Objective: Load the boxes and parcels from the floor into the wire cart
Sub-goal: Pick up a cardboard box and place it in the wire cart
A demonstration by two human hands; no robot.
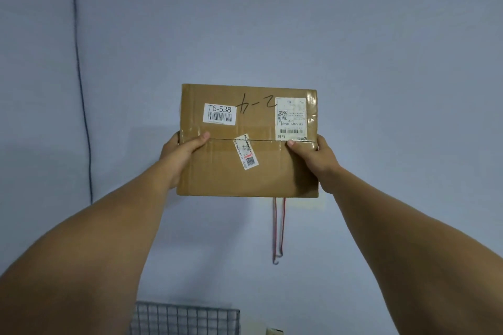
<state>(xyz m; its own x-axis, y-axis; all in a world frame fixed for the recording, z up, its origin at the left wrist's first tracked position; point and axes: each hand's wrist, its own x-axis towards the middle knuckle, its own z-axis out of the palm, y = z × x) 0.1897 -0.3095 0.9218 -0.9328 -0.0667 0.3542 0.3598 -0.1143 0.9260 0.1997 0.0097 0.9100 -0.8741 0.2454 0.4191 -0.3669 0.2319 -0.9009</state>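
A flat brown cardboard box (246, 179) with white shipping labels and the sticker "T6-538" is held up in front of a pale wall at arm's length. My left hand (181, 153) grips its left edge, thumb across the front face. My right hand (313, 156) grips the right edge the same way, thumb on the taped seam. The fingers of both hands are hidden behind the box. The top of the wire cart (185, 317) shows at the bottom edge of the view, below and left of the box.
A dark cable (81, 95) runs down the wall at the left. Red and dark cords (280, 228) hang on the wall under the box, below a pale wall fitting (321, 200). A small pale object (275, 331) sits at the bottom edge, right of the cart.
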